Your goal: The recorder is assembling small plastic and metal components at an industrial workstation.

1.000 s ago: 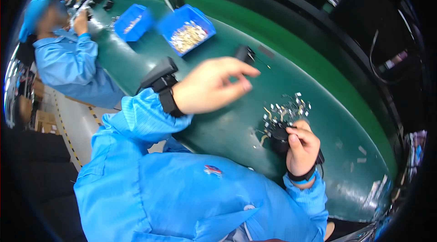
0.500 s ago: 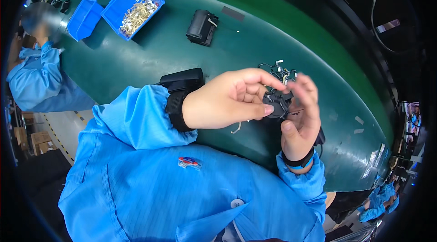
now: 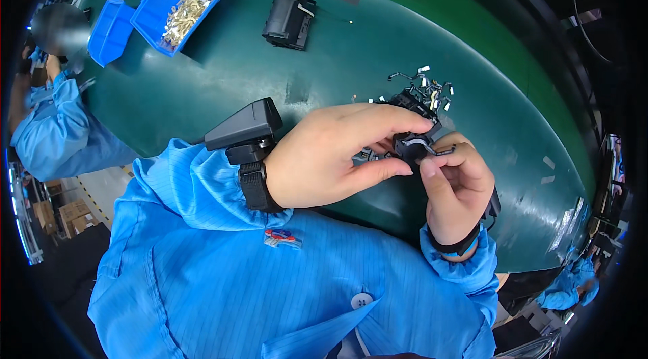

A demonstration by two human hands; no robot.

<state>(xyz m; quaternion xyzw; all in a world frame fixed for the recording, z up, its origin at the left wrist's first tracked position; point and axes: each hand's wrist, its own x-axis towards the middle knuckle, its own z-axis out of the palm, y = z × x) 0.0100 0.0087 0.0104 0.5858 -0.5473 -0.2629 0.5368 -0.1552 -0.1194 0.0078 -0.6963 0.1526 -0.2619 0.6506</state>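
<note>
My left hand (image 3: 331, 146) reaches in from the left, closed around a black plastic housing (image 3: 409, 146) with a rounded end, thumb below and fingers above. A short black cable (image 3: 445, 152) runs out of the housing to the right. Its free end lies against the fingers of my right hand (image 3: 460, 183), whose thumb and index finger are pinched at the cable beside the housing. My own fingers hide part of the housing. Just beyond the hands lies a pile of small black cables with white connectors (image 3: 429, 92).
Farther off on the green table (image 3: 229, 75) sits another black plastic housing (image 3: 289, 20) with a thin wire. A blue bin (image 3: 150, 16) of small pale parts and a second blue bin (image 3: 110, 32) stand at the far left. A co-worker in a blue sleeve (image 3: 71, 113) sits at the left.
My right hand's fingers have closed from a loose curve into a pinch at the cable. The housing has turned in my left hand, and the view has shifted slightly.
</note>
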